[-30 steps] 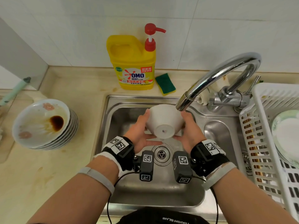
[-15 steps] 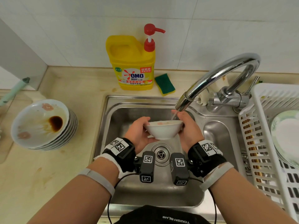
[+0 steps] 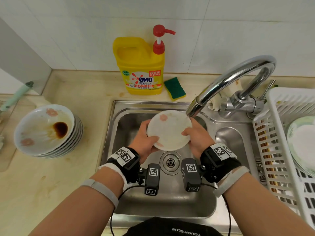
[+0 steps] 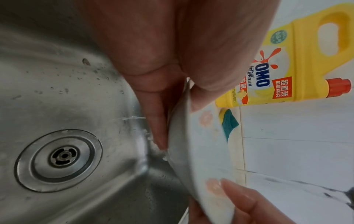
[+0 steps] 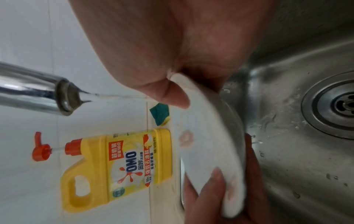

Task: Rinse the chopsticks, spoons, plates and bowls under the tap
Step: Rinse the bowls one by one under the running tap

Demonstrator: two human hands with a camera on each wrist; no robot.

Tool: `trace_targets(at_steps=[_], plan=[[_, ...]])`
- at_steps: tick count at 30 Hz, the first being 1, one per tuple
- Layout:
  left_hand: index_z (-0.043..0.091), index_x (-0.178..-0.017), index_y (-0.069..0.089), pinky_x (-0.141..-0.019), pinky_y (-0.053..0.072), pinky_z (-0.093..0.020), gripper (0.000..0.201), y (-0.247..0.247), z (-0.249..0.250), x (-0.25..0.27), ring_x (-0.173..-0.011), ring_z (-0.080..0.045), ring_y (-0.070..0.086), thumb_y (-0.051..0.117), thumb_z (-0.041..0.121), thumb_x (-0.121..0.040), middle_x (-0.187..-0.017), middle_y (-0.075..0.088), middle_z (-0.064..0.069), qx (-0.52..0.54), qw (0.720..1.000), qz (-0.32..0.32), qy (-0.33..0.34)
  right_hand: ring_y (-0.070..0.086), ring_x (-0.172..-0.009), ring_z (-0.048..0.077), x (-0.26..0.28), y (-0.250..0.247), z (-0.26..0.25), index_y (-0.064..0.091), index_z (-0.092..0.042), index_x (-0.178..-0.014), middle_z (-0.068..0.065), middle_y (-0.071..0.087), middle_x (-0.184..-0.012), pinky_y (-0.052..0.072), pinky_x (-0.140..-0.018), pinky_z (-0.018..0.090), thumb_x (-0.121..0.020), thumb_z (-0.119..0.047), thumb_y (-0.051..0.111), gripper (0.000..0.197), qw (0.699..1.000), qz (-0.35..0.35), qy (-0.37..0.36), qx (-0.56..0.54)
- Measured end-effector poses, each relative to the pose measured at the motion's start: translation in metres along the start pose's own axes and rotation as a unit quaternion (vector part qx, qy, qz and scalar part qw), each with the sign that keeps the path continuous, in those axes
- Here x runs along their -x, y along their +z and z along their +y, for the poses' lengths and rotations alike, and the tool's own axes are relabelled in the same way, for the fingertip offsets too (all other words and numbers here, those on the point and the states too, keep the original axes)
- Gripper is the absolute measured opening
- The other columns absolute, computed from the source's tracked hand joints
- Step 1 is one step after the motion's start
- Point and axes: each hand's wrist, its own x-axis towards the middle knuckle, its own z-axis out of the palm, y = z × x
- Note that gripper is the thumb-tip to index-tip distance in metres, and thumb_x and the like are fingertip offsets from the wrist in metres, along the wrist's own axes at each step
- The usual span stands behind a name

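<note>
— Flipped now: the bowl (image 3: 168, 129) faces up between both hands, left hand (image 3: 146, 139) and right hand (image 3: 196, 138) pinching its rim under the tap (image 3: 194, 108).
— Dirty stack (image 3: 48, 132) waits left of them; rack (image 3: 289, 133) on the right holds rinsed plates.

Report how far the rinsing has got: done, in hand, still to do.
Done, apparently: plates and chopsticks already sit in the white rack. In hand: the left hand and right hand hold a flowered bowl tilted over the sink, under the tap, where water runs. Left: the stack of dirty bowls on the counter, the top one stained with brown sauce. No spoons are visible.
</note>
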Motion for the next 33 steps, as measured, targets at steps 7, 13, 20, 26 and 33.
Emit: trace_targets(at_steps=[7, 13, 20, 26, 33], plan=[[0.03, -0.138, 0.046, -0.083, 0.062, -0.051, 0.059, -0.01, 0.007, -0.004, -0.12, -0.03, 0.056, 0.053, -0.007, -0.092, -0.129, 0.056, -0.003, -0.105, 0.99, 0.031, 0.085, 0.066, -0.112, 0.031, -0.008, -0.008, 0.007, 0.063, -0.014, -0.127, 0.009, 0.071, -0.118, 0.058, -0.093, 0.046, -0.095, -0.008, 0.064, 0.032, 0.999, 0.01, 0.037, 0.032], [0.026, -0.137, 0.056, -0.094, 0.058, -0.042, 0.046, -0.014, 0.02, -0.005, -0.114, -0.02, 0.062, 0.058, 0.005, -0.096, -0.122, 0.065, 0.002, -0.199, 0.965, 0.044, 0.164, 0.065, -0.058, 0.017, -0.008, -0.007, 0.012, 0.066, -0.013, -0.104, 0.009, 0.073, -0.085, 0.051, -0.049, 0.027, -0.091, -0.037, 0.075, 0.029, 0.988, 0.016, 0.09, 0.121], [0.011, -0.134, 0.056, -0.086, 0.062, -0.046, 0.038, -0.005, 0.013, 0.002, -0.108, -0.025, 0.068, 0.065, 0.02, -0.098, -0.122, 0.068, -0.01, -0.106, 0.993, 0.014, 0.04, 0.063, -0.055, 0.018, -0.011, 0.002, 0.024, 0.066, -0.007, -0.114, 0.013, 0.072, -0.09, 0.05, -0.047, 0.026, -0.095, -0.026, 0.071, 0.027, 0.997, 0.038, 0.036, 0.051], [0.0, -0.126, 0.056, -0.06, 0.059, -0.032, 0.028, 0.009, 0.019, 0.006, -0.061, -0.019, 0.063, 0.053, 0.013, -0.102, -0.084, 0.065, -0.016, -0.174, 0.985, -0.014, -0.004, 0.039, -0.046, 0.011, -0.013, 0.016, 0.034, 0.064, -0.006, -0.11, 0.001, 0.05, -0.06, 0.034, -0.042, 0.023, -0.096, -0.032, 0.069, 0.03, 0.997, 0.034, 0.064, 0.005], [0.0, -0.117, 0.06, -0.051, 0.053, -0.028, 0.027, -0.005, 0.038, 0.009, -0.054, -0.018, 0.063, 0.046, 0.004, -0.095, -0.069, 0.065, -0.01, -0.288, 0.956, -0.004, 0.059, 0.042, -0.043, 0.014, -0.024, 0.008, 0.011, 0.067, 0.002, -0.098, 0.007, 0.058, -0.056, 0.035, -0.045, 0.025, -0.083, -0.046, 0.08, 0.052, 0.992, 0.012, 0.093, 0.087]])
